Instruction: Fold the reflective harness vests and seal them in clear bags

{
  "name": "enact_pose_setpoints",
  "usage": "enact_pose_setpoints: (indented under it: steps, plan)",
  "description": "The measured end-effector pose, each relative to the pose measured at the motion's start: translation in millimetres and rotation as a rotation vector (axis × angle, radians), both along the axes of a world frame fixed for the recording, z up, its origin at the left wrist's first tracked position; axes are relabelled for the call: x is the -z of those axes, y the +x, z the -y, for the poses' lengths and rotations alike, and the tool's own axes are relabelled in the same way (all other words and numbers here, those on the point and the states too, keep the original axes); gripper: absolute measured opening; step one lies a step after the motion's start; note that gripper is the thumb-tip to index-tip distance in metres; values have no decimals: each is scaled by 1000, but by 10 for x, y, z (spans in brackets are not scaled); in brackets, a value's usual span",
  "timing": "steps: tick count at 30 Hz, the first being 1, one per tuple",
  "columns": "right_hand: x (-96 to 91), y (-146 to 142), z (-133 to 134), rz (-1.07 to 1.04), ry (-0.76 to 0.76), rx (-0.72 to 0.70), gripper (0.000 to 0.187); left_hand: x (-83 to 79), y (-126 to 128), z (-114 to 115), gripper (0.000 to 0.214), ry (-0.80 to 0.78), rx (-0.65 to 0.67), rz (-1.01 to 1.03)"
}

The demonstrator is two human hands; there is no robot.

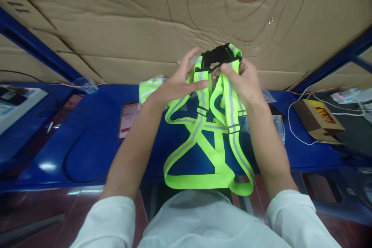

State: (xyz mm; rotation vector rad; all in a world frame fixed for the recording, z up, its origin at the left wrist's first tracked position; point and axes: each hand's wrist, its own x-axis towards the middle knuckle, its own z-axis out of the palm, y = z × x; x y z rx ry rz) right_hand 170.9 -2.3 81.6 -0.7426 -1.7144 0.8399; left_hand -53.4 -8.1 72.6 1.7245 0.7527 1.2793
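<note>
A neon-yellow reflective strap vest (213, 139) with grey stripes hangs between my two hands over the blue table (87, 151). My right hand (242, 81) pinches its upper straps just below the black buckle (219, 55). My left hand (177, 83) has its fingers stretched out and lies against the left strap, with the index finger across it. The lower loops of the vest hang down toward my lap.
A second folded neon vest in a clear bag (149, 87) lies behind my left wrist. A phone (129, 118) rests on the table. A small open cardboard box (318, 118) and white cables sit to the right. A cardboard wall (116, 19) stands behind the table.
</note>
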Motion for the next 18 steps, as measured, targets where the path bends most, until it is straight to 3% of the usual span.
enact_pose_setpoints:
  steps: [6, 10, 12, 15, 18]
  plan:
    - [88, -126, -12, -156, -149, 174, 53, 53, 316, 155, 67, -200, 170, 65]
    - [69, -143, 56, -100, -142, 137, 54, 80, 460, 177, 44, -218, 112, 173]
    - [9, -76, 102, -67, -175, 48, 52, 54, 412, 155, 34, -225, 79, 218]
    - [-84, 47, 166, -15, -264, -60, 48, -35, 220, 136, 30, -269, 108, 129]
    - [-121, 60, 213, -34, -267, -28, 45, -134, 48, 167, 36, -341, 228, 5]
